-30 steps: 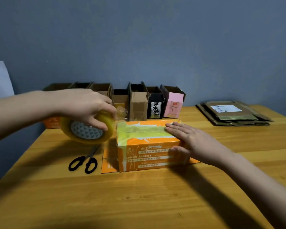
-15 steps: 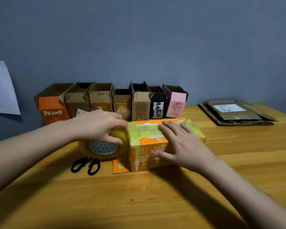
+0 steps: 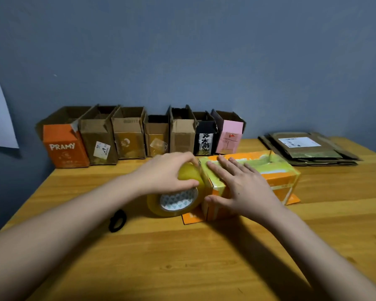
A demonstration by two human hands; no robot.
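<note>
Here, one tape roll (image 3: 178, 202), one orange box (image 3: 269, 170), seven cartons (image 3: 128, 135)

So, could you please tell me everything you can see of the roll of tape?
The roll of tape is a thick ring of yellowish, translucent packing tape on a white core printed with small greenish triangles. It stands on edge, tilted, with its open face towards the camera. Its lower edge seems to rest on the wooden table. The left hand grips it from above, fingers curled over the outer face. Its right side butts against the near end of the orange box.
</note>
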